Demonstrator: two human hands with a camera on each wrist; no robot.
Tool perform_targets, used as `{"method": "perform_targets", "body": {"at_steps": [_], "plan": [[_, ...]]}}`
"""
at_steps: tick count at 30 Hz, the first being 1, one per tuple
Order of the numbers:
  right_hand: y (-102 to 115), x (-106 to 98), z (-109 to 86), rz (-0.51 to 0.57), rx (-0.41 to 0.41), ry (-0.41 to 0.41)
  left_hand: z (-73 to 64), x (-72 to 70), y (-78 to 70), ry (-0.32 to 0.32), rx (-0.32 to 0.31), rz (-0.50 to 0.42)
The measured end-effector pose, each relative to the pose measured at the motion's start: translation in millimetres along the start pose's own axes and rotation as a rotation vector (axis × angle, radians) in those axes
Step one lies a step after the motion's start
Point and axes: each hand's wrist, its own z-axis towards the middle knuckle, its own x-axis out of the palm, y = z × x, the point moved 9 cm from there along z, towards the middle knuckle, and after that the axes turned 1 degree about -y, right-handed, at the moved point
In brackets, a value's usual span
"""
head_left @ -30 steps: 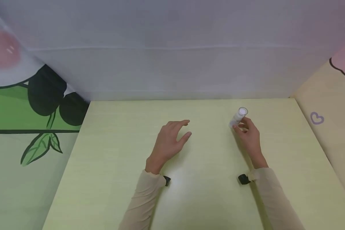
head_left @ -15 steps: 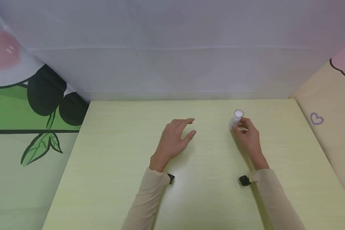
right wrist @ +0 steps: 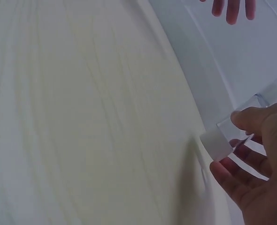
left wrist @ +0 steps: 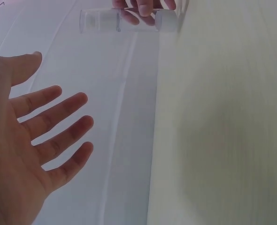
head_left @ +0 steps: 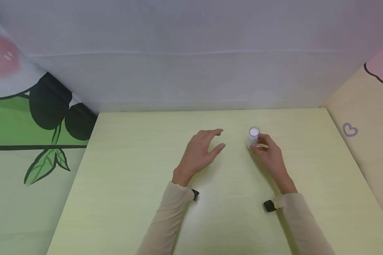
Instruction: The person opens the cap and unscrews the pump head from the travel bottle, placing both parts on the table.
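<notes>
I see the right hand (head_left: 269,156) pinching a clear bottle (head_left: 253,138) between thumb and fingers, its white end (right wrist: 217,144) below them. I watch the left hand (head_left: 198,153), fingers spread, holding nothing, the bottle beyond its fingertips, the table (head_left: 124,170) beneath.

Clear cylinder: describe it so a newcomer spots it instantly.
Over the pale yellow table, right of centre, find the right hand. It grips the clear cylinder. Unlike that hand and the left hand opposite, the cylinder is see-through, with a white end toward the table.
</notes>
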Motion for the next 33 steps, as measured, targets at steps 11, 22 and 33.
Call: {"method": "perform_targets", "body": {"at_steps": [11, 22, 33], "plan": [[31, 13, -24.5, -0.044, -0.112, 0.046, 6.4, 13.5, -18.6, 0.104, 0.057, -0.027], [70, 20, -42.3, -0.138, -0.253, 0.051, 2.3, 10.9, -35.4, 0.103, 0.102, -0.068], [83, 20, -50.4, -0.217, -0.326, 0.023, -2.3, 7.4, -38.1, 0.073, 0.127, -0.058]]}}
